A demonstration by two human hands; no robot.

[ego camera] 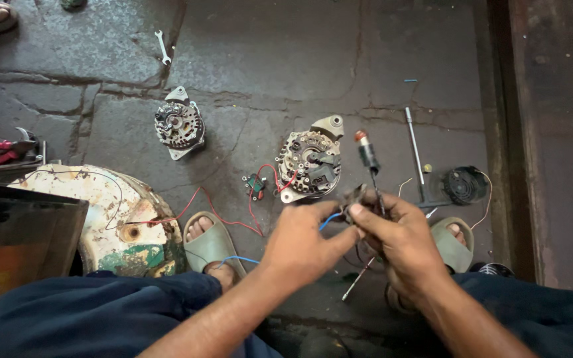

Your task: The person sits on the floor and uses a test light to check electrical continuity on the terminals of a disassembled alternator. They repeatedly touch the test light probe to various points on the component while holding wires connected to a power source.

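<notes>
The small part [351,201] pinched between my left hand [300,245] and right hand [399,242] looks like dull, grimy metal. My screwdriver [368,159] has a glossy dark plastic handle. Both alternators [310,166] are matt cast metal. The stone floor [266,59] is rough and cracked.

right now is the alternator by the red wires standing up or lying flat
Lying flat: the alternator rests on the stone floor with its open round face up toward the camera, red wires at its left edge.

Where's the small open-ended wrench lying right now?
In the head view, the wrench lies on the stone floor at upper left, beyond the smaller alternator, far from both hands.
</notes>
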